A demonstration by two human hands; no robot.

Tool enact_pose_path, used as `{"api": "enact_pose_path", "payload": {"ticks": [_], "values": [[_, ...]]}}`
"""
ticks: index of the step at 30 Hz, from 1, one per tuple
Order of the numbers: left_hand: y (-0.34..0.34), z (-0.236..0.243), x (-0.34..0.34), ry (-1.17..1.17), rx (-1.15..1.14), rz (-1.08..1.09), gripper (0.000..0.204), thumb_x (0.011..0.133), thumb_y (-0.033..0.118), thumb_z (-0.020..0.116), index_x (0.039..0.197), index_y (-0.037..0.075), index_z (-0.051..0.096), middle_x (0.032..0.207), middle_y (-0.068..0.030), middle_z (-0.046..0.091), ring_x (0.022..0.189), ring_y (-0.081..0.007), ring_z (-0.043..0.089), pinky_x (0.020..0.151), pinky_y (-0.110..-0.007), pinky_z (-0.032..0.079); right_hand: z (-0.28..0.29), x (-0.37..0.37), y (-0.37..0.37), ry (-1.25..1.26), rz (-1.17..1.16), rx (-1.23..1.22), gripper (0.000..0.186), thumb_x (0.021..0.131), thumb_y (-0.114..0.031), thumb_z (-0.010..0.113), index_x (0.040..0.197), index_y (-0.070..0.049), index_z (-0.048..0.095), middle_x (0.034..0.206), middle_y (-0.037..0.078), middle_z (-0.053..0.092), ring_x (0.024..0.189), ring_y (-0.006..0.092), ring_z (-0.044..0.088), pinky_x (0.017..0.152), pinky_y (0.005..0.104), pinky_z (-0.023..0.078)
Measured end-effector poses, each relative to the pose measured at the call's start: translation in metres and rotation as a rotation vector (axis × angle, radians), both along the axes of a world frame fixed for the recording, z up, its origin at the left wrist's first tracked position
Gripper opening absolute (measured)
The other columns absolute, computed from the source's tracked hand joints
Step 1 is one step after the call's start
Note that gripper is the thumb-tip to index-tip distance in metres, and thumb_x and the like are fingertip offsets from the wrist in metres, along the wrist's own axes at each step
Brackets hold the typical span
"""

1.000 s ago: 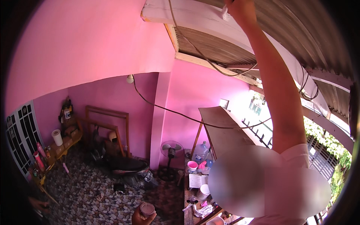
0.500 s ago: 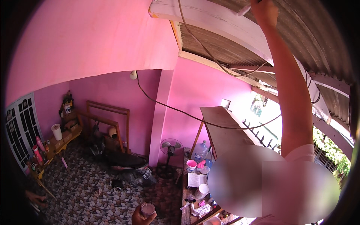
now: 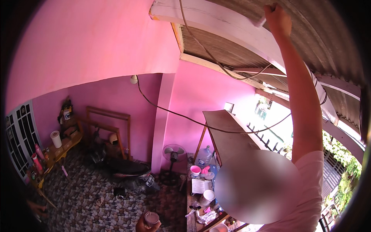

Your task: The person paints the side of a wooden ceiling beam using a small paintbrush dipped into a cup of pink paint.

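My raised right hand (image 3: 278, 20) is closed around a paintbrush (image 3: 260, 21), its handle hidden in the fist. The brush's pale, blurred end is against or just beside the lower edge of a whitish beam (image 3: 232, 21) under the corrugated roof. Low down, my left hand (image 3: 143, 226) has its fingers wrapped around a small round cup (image 3: 151, 217) with a dull pinkish content. The cup is upright, well above the pebble-patterned floor.
A dark cable (image 3: 185, 116) hangs across the space, with a bulb (image 3: 134, 79) on it. Below right, a cluttered table (image 3: 190, 224) holds tubs and a water jug (image 3: 204, 155). A fan (image 3: 174, 152), a motorcycle (image 3: 127, 168) and a bench (image 3: 63, 150) stand farther left.
My right hand and the brush have shifted slightly right and down in the picture along the beam. The view has tilted a little; my left hand still holds the cup.
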State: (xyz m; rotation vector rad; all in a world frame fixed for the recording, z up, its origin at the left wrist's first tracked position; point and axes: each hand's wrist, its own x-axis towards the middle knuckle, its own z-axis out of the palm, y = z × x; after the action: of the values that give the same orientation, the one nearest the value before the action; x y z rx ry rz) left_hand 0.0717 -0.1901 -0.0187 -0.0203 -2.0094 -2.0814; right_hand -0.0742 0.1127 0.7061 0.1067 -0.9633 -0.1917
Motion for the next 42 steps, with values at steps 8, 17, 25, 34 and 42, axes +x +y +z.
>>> {"api": "enact_pose_path", "payload": {"ticks": [8, 17, 25, 34, 42], "values": [[-0.001, 0.007, -0.005, 0.049, -0.102, -0.057, 0.055, 0.075, 0.023, 0.083, 0.120, 0.003, 0.058, 0.106, -0.0063, 0.065, 0.096, -0.0150, 0.061, 0.082, -0.030, 0.048, -0.005, -0.019, -0.003, -0.267, -0.083, 0.051, 0.032, 0.085, -0.039, 0.052, 0.093, -0.010, 0.064, 0.080, 0.022, 0.067, 0.078, 0.0416, 0.066, 0.070, 0.0483, 0.054], [0.008, -0.018, -0.006, 0.017, 0.068, -0.101, 0.058, 0.077, 0.012, 0.080, 0.126, 0.002, 0.052, 0.116, -0.0075, 0.061, 0.105, -0.0159, 0.059, 0.092, -0.030, 0.047, -0.026, -0.029, -0.072, -0.589, 1.180, 0.123, 0.018, 0.089, -0.012, 0.059, 0.082, 0.004, 0.058, 0.062, 0.012, 0.064, 0.053, 0.0184, 0.067, 0.044, 0.0325, 0.054], [0.006, 0.006, 0.003, 0.017, 0.088, -0.085, 0.059, 0.076, 0.016, 0.082, 0.126, 0.002, 0.053, 0.112, -0.0061, 0.063, 0.101, -0.0139, 0.059, 0.086, -0.028, 0.048, -0.039, -0.004, -0.010, -0.232, 0.061, 0.078, 0.029, 0.084, -0.036, 0.057, 0.086, -0.008, 0.064, 0.073, 0.019, 0.068, 0.070, 0.0380, 0.067, 0.068, 0.0433, 0.055], [0.007, 0.008, 0.004, 0.031, 0.087, -0.079, 0.062, 0.075, 0.022, 0.083, 0.126, 0.002, 0.054, 0.108, -0.0050, 0.064, 0.095, -0.0122, 0.059, 0.080, -0.027, 0.048, -0.053, -0.019, -0.074, -0.152, 0.107, 0.322, 0.021, 0.086, -0.017, 0.056, 0.075, 0.001, 0.056, 0.064, 0.023, 0.062, 0.056, 0.0381, 0.063, 0.049, 0.0453, 0.051], [-0.001, -0.057, -0.011, -0.095, 0.360, -0.133, 0.062, 0.075, 0.022, 0.083, 0.125, 0.002, 0.053, 0.110, -0.0056, 0.063, 0.097, -0.0136, 0.060, 0.082, -0.029, 0.048, -0.044, -0.022, -0.029, -0.547, 0.581, 0.011, 0.029, 0.085, -0.036, 0.057, 0.085, -0.008, 0.064, 0.073, 0.018, 0.067, 0.067, 0.0383, 0.066, 0.065, 0.0407, 0.056]]}}
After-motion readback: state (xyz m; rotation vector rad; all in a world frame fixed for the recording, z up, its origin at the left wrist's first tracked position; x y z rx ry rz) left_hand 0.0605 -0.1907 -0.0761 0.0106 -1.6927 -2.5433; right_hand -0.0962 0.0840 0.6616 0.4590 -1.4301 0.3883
